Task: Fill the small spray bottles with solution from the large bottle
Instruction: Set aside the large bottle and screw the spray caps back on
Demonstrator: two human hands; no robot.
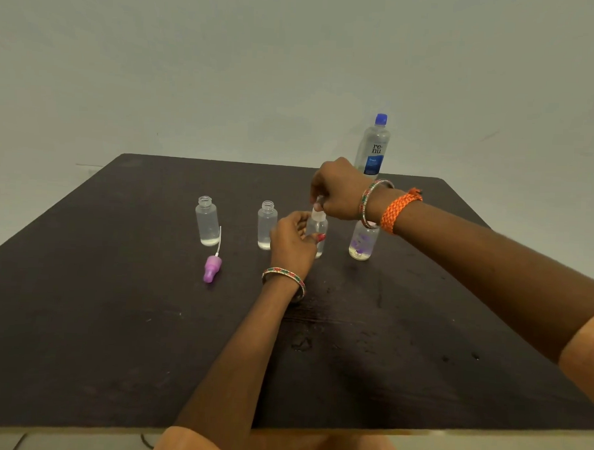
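Knees and a peach-coloured lap are sitting at the bottom edge, under the near side of the dark table. Only the head view to go on.

Left hand is wrapping around the body of the third small bottle, pinning it upright on the table. Right hand is coming in from above, fingers closing on that bottle's white spray top. So both hands are clamped on one bottle, one low, one high.

Two more small bottles are standing open to the left: far-left bottle and second bottle, each showing only a little liquid at the bottom. Purple spray cap is lying on its side just in front of the far-left one, dip tube pointing away. Fourth bottle, with a purple print, is standing to the right, partly hidden behind the right wrist; can't tell if it's capped.

Large bottle is standing at the far edge, blue cap on, untouched.

Judgement: step in hand is twisting the spray top on the third bottle; can't tell whether on or off. Given the low levels, probably uncapping. Next: set the top aside, uncap the large bottle, pour steadily into narrow necks. Spill risk is high.
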